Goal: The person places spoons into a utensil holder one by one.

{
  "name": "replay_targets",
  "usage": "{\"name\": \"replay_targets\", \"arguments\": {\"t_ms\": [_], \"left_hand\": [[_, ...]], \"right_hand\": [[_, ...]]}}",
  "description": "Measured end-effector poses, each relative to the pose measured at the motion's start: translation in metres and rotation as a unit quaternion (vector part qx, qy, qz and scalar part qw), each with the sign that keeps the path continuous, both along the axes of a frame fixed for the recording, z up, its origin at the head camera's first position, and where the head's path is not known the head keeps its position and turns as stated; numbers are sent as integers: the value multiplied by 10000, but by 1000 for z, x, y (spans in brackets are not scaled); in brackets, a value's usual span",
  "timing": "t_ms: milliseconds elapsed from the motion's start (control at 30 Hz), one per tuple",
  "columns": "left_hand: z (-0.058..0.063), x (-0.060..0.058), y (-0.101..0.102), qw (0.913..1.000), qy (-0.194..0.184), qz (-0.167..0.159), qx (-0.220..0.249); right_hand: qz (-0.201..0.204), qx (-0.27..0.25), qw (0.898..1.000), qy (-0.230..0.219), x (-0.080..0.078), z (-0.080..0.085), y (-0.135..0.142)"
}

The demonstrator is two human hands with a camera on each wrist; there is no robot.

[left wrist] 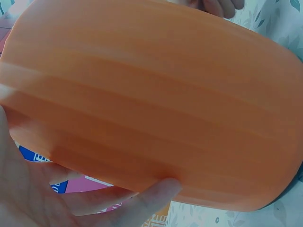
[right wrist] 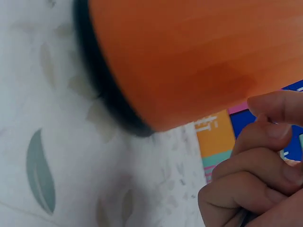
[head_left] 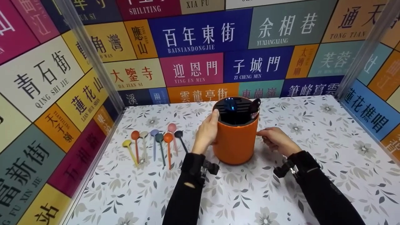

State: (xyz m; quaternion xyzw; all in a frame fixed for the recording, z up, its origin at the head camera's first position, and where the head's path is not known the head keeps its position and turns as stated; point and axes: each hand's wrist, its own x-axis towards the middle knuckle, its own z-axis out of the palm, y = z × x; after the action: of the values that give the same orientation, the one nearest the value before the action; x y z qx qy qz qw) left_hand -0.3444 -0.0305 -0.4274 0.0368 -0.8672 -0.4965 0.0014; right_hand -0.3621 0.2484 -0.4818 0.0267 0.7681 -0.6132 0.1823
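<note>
An orange utensil holder [head_left: 235,143] with a black slotted top stands upright in the middle of the head view. Out of the top rise a shiny dark blue utensil head [head_left: 230,104] and a dark purple one [head_left: 255,105]. My left hand [head_left: 206,131] grips the holder's left side, thumb up at the rim. In the left wrist view its fingers [left wrist: 158,196] lie along the orange wall. On the other side my right hand [head_left: 278,140] has its index finger extended to the wall. The other fingers [right wrist: 241,189] are curled in the right wrist view.
Left of the holder, several small coloured spoons lie side by side on the flower-patterned table, among them a yellow spoon [head_left: 127,143], a pink spoon [head_left: 172,127] and a dark navy spoon [head_left: 178,134]. Panels with street names [head_left: 200,37] wall in the table at the back and sides.
</note>
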Motion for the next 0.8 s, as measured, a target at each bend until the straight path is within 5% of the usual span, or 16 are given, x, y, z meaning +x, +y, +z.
{"name": "replay_targets", "arguments": {"t_ms": [400,800], "left_hand": [[3,1,-2,9999,119,-21,-120],[1,3,-1,9999,-29,-15,124]], "right_hand": [[-345,-1492,9852,772,13,23,-12],[-600,-2524,9483,1827,29,67,-17]]}}
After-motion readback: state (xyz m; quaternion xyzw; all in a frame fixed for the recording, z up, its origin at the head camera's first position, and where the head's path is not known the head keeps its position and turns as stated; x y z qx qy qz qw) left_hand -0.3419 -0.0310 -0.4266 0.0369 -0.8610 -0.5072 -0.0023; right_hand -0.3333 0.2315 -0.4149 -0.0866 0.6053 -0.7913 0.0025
